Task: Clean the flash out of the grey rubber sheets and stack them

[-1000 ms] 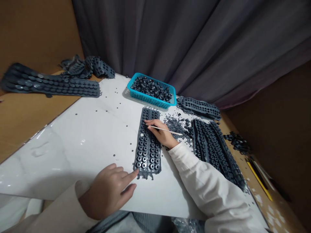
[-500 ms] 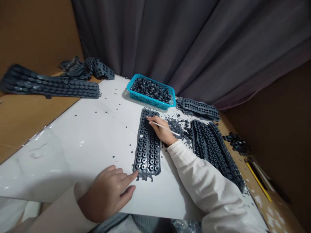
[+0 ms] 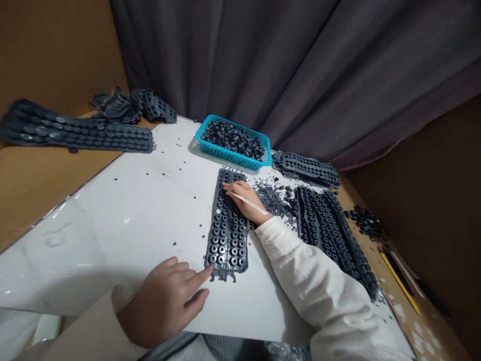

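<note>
centrally on white table point(image 3: 150, 220), with open room leftward, dark studded sheet point(image 3: 227, 235) lengthwise toward blue basket point(image 3: 231, 154), loosely unfolded left hand point(image 3: 165, 296) at near-left corner, separate right hand point(image 3: 250, 195) pinching white stick point(image 3: 251, 204).

A workshop — dark moulded sheets point(image 3: 227, 235), basket point(image 3: 229, 153) of parts point(image 3: 233, 137)

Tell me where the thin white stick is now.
In the head view, the thin white stick is just right of centre, held in the right hand, one end over the dark grey rectangular sheet, in front of the turquoise plastic basket.
</note>
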Tool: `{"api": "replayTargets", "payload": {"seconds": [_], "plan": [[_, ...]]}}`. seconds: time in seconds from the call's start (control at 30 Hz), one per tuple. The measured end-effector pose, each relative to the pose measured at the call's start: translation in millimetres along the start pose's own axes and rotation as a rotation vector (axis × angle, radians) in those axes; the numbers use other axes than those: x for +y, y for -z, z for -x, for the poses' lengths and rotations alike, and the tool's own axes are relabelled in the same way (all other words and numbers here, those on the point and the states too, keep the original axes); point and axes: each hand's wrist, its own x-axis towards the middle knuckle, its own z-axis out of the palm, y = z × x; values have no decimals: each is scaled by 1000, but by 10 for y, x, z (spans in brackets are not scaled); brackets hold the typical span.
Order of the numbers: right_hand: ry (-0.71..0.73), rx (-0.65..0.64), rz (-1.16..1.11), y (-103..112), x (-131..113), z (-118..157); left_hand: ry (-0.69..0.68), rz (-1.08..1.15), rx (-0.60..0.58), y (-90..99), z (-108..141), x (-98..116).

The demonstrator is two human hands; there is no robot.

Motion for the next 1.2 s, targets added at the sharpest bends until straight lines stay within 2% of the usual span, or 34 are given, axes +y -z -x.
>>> {"api": "replayTargets", "payload": {"seconds": [0.13,0.33,0.57,0.87,1.2], "plan": [[-7,17,76,13,49,-65,0,-2,0,-10,10,-4],[-101,146,-21,39,83,-111,-3,-6,-1,-31,28,-12],[-102,113,-101,-29,85,-44,1,9,-14,-24,22,-6],[-87,73,-25,-39,92,-88,-1,-10,-2,-19,18,-2],[-140,162,-21,-2,217,-156,-10,-21,-18,-23,28,-2]]}}
